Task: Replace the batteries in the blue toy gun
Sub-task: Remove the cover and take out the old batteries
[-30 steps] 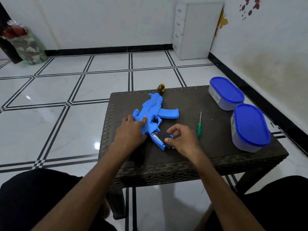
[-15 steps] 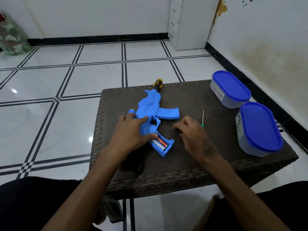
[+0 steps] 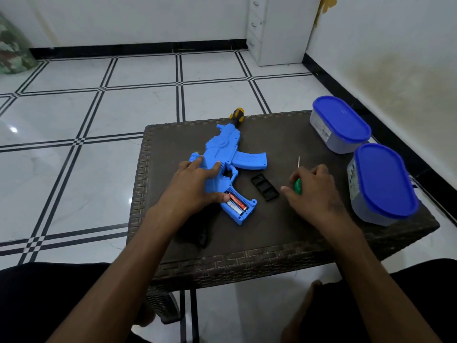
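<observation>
Blue plastic toy gun (image 3: 223, 154): flat on the dark woven-pattern table (image 3: 284, 243), grip compartment uncovered, red-and-silver batteries (image 3: 236, 203) seated inside. Black ribbed compartment cover (image 3: 265, 187): just right of the grip. We press our left hand (image 3: 195, 186), fingers straight, on the gun; our right hand (image 3: 314, 191) curls round the green-handled screwdriver (image 3: 298, 185).

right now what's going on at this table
A person is partway through changing the batteries in a blue toy gun. The left hand holds the gun flat on the table. Its grip compartment is open, with batteries still inside. The black cover lies beside it. The right hand is closing on a green screwdriver.
</observation>
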